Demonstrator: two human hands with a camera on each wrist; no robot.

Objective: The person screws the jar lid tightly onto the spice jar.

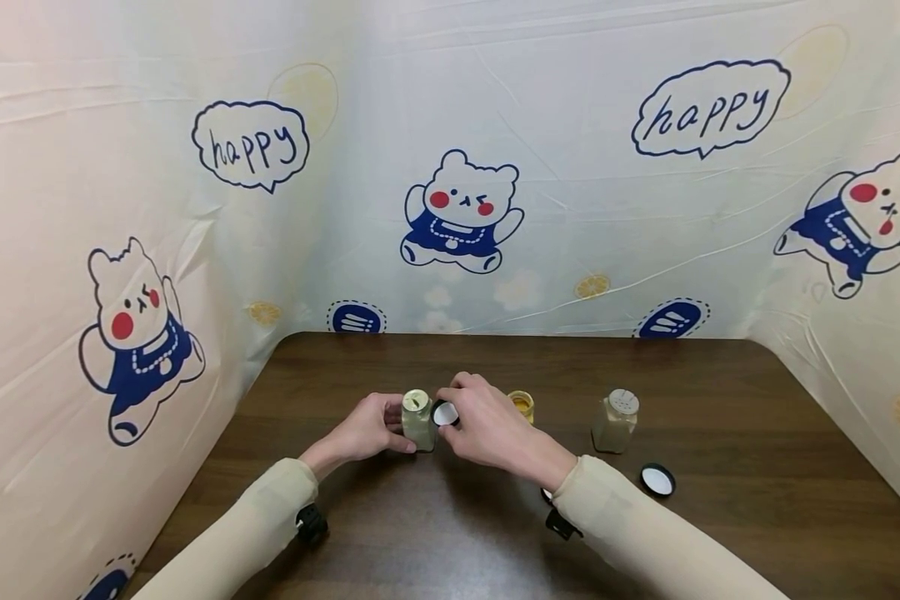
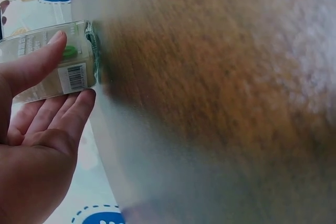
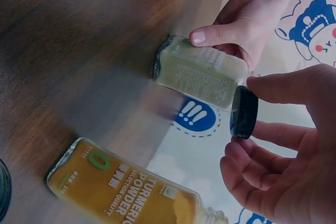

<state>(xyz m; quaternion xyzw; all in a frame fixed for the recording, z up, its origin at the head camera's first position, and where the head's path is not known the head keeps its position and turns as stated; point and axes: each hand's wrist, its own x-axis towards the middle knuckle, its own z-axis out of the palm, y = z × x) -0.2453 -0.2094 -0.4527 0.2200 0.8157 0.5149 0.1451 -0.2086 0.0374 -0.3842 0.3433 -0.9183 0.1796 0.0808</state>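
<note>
A glass spice jar (image 1: 418,427) of pale greenish powder stands upright on the table, its top uncovered. My left hand (image 1: 375,427) grips it from the left; in the left wrist view the thumb lies across the labelled face of the jar (image 2: 52,61). Just right of the jar's top, my right hand (image 1: 487,421) pinches a black screw cap (image 3: 244,113) between thumb and fingers, its white inside (image 1: 446,413) facing the head camera. Behind the right hand stands a turmeric powder jar (image 3: 126,184), uncovered and partly hidden by that hand in the head view.
To the right stands another spice jar (image 1: 615,421) with a perforated shaker top. A black cap (image 1: 657,480) lies near it, white inside up. Another cap (image 1: 547,495) is mostly hidden under the right forearm. A printed cloth (image 1: 457,308) hangs behind the wooden table (image 1: 420,546).
</note>
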